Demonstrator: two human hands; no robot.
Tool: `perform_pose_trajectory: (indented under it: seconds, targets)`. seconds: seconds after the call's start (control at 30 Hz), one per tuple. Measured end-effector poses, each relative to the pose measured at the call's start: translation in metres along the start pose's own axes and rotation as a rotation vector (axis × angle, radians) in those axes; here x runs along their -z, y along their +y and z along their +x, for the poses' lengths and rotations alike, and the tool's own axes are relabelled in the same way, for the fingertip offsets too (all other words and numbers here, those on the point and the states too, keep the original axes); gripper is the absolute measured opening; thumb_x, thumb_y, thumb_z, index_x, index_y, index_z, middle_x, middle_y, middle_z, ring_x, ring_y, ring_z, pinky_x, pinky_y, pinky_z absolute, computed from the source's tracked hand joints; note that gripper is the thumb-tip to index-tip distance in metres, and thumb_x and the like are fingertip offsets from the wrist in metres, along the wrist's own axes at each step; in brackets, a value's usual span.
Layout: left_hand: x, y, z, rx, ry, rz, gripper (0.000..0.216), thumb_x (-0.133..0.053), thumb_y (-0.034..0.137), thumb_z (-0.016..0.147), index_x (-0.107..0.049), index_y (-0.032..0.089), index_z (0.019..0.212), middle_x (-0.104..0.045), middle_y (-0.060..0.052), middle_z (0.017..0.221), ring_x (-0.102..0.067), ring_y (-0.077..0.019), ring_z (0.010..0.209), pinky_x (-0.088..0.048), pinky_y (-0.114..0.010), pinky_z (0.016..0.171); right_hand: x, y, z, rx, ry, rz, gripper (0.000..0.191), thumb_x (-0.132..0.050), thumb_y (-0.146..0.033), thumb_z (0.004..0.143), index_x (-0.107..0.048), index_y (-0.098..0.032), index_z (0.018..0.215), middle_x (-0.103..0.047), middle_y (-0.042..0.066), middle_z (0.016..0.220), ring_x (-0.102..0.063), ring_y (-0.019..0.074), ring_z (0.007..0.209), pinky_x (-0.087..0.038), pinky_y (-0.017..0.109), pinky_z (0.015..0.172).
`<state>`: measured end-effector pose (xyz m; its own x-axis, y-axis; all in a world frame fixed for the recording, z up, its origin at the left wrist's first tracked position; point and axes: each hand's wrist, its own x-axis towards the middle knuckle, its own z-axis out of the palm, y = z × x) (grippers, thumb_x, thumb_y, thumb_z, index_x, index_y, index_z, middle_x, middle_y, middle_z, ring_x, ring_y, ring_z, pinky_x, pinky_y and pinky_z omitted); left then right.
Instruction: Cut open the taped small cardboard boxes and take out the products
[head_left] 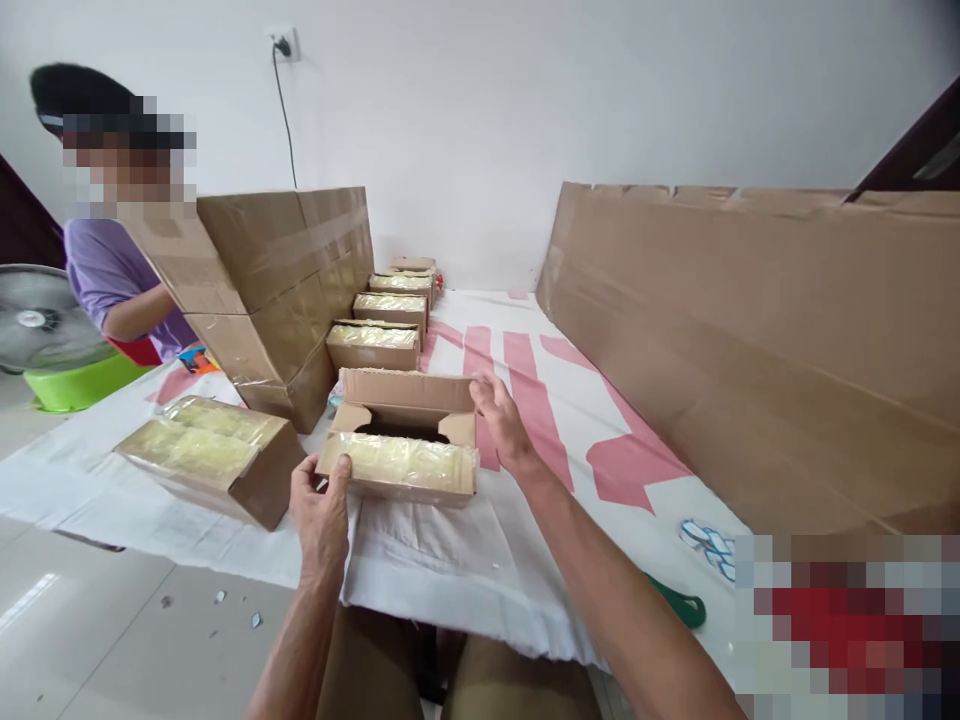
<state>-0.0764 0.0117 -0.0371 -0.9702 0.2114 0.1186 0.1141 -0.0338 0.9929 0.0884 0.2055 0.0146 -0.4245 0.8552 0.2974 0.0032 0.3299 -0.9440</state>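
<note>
Open box (405, 490) on a white and pink cloth (465, 585), back flap (409, 388) up, shiny yellowish tape (405, 460) along the front. Dark inside. Left hand (321, 510) gripping the left end of the open box, thumb on top. Right hand (501, 420) up at the right end of the back flap, fingers bent and maybe touching it; cannot tell if pinched tight. Just left of the open box, a taped box (259, 475). Behind the open box, a row of boxes (373, 350); to its back left, a tall stack (277, 300) of boxes. Right of the open box, well apart, a big brown board (750, 350). Far left of the open box, a person (112, 265) in purple near a fan (37, 320).
</note>
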Motion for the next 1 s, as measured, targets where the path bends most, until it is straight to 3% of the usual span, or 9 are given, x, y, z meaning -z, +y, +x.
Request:
perform_pose_trajectory:
  seconds: [0.1,0.2,0.3,0.4,0.53,0.77,1.0]
  targets:
    - [-0.006,-0.002,0.008,0.008,-0.003,0.000,0.061,-0.078,0.060,0.070,-0.067,0.014,0.109,-0.069,-0.007,0.097,-0.065,-0.0238,0.090,-0.054,-0.039,0.084,0.003,-0.016,0.008,0.117,-0.149,-0.076,0.074,-0.050,-0.081,0.092,-0.068,-0.023,0.133,-0.070,0.012,0.137,-0.061,0.0345,0.135,-0.046,0.057,0.117]
    - [-0.008,-0.006,0.012,0.025,-0.037,-0.006,0.064,-0.077,0.062,0.071,-0.067,0.015,0.112,-0.068,-0.007,0.099,-0.065,-0.0245,0.091,-0.055,-0.039,0.086,0.017,-0.015,-0.024,0.379,-0.329,-0.357,0.068,-0.061,-0.081,0.087,-0.074,-0.028,0.128,-0.067,0.011,0.143,-0.056,0.0381,0.139,-0.040,0.061,0.121]
    - [-0.007,-0.014,0.001,0.030,-0.068,-0.048,0.065,-0.071,0.064,0.079,-0.063,0.016,0.123,-0.067,-0.012,0.117,-0.066,-0.0283,0.110,-0.054,-0.041,0.097,0.032,0.005,-0.056,0.506,-0.380,-0.585,0.084,-0.080,-0.071,0.077,-0.060,-0.030,0.148,-0.046,0.014,0.165,-0.044,0.0421,0.150,-0.041,0.063,0.120]
    - [-0.006,-0.026,-0.022,0.097,-0.098,-0.099,0.070,-0.067,0.062,0.086,-0.054,0.018,0.138,-0.056,-0.018,0.146,-0.053,-0.0325,0.140,-0.048,-0.042,0.112,0.032,0.028,-0.065,0.570,-0.335,-0.650,0.082,-0.082,-0.052,0.085,-0.048,-0.032,0.158,-0.042,0.013,0.167,-0.038,0.0391,0.154,-0.042,0.062,0.121]
    - [-0.008,-0.038,-0.038,0.154,-0.189,-0.195,0.079,-0.072,0.057,0.083,-0.046,0.017,0.146,-0.048,-0.021,0.157,-0.047,-0.0355,0.148,-0.042,-0.048,0.121,0.000,0.037,-0.047,0.663,-0.336,-0.619,0.075,-0.080,-0.040,0.087,-0.051,-0.028,0.154,-0.050,0.014,0.160,-0.037,0.0390,0.155,-0.039,0.064,0.123]
    - [-0.019,-0.043,-0.004,0.120,-0.273,-0.210,0.084,-0.076,0.047,0.078,-0.044,0.016,0.148,-0.042,-0.023,0.162,-0.041,-0.0389,0.153,-0.043,-0.053,0.121,-0.069,0.041,0.013,0.647,-0.377,-0.550,0.072,-0.079,-0.033,0.080,-0.057,-0.021,0.148,-0.051,0.017,0.157,-0.035,0.0389,0.155,-0.035,0.065,0.125]
    - [-0.041,-0.060,0.010,0.085,-0.295,-0.129,0.084,-0.075,0.040,0.075,-0.045,0.014,0.149,-0.044,-0.025,0.157,-0.048,-0.0396,0.146,-0.045,-0.055,0.119,-0.082,0.054,0.034,0.658,-0.346,-0.546,0.072,-0.076,-0.037,0.081,-0.056,-0.018,0.148,-0.046,0.018,0.161,-0.032,0.0381,0.157,-0.030,0.063,0.129]
